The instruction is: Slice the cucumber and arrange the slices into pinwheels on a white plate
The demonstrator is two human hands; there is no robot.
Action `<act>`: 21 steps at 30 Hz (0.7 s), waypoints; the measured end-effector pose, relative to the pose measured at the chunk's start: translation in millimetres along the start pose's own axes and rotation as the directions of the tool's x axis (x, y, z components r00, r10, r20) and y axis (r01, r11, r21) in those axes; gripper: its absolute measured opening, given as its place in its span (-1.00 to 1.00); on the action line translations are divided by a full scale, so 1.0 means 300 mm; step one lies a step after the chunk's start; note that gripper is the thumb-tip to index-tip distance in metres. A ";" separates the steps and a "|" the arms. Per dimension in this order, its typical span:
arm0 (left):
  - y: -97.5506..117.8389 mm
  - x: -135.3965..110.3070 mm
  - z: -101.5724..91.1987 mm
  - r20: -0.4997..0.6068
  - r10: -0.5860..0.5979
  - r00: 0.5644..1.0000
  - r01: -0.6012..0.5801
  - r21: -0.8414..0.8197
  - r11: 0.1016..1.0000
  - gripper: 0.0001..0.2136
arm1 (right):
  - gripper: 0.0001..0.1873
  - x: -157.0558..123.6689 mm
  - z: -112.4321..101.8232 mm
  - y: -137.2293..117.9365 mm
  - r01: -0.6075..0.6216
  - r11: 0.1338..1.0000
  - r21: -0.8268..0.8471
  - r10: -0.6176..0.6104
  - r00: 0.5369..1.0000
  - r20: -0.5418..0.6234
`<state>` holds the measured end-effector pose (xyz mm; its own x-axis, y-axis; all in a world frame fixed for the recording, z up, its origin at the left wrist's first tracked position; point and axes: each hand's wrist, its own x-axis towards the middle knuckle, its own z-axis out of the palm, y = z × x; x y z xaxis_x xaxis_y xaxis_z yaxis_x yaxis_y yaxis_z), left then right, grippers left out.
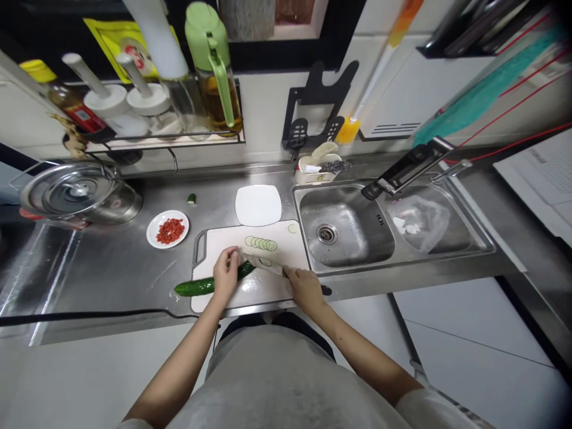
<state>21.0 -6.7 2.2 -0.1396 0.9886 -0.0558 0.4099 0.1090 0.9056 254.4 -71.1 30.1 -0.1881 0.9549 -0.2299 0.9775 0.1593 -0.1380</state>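
Observation:
A green cucumber lies slantwise across the left side of the white cutting board, its uncut end sticking out past the board's edge. My left hand is closed over it near the cut end. In my right hand is a kitchen knife, its blade pointing left at the cucumber's cut end. A slice rests against or beside the blade; I cannot tell which. Just beyond the blade, a row of overlapping cucumber slices lies on the board, and a single slice sits near the far right corner.
Behind the board is a white square plate. To the left are a plate of small red pieces, a cucumber stub and a lidded steel pot. A double sink borders the board's right side. Bottles and jars line a rack.

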 end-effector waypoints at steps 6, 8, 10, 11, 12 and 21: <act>0.126 0.086 -0.028 0.418 -0.136 0.898 0.201 -0.115 0.973 -0.48 | -0.61 -0.036 0.025 0.060 0.067 0.995 -0.074 -0.082 0.971 -0.226; 0.157 0.098 -0.028 0.532 -0.102 0.841 0.166 -0.073 0.984 -0.48 | -0.61 -0.039 0.024 0.067 0.070 0.993 -0.101 -0.093 0.963 -0.252; 0.176 0.100 -0.021 0.618 -0.089 0.781 0.097 0.020 0.995 -0.52 | -0.60 -0.041 0.021 0.071 0.066 0.992 -0.112 -0.093 0.961 -0.261; 0.182 0.098 -0.015 0.650 -0.094 0.755 0.057 0.077 0.995 -0.54 | -0.60 -0.042 0.020 0.072 0.064 0.991 -0.116 -0.092 0.961 -0.261; 0.188 0.094 -0.008 0.672 -0.102 0.734 0.017 0.131 0.991 -0.56 | -0.60 -0.044 0.018 0.072 0.062 0.991 -0.121 -0.092 0.961 -0.259; 0.246 0.051 0.045 0.725 -0.050 0.687 -0.235 0.286 0.929 -0.85 | -0.63 -0.085 0.024 0.073 0.066 0.988 -0.141 -0.094 0.975 -0.203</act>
<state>61.2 18.0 62.4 0.5367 0.7492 -0.3881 0.6716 -0.1009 0.7340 280.0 -94.0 25.9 -0.2562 0.9665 -0.0155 0.9666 0.2560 -0.0159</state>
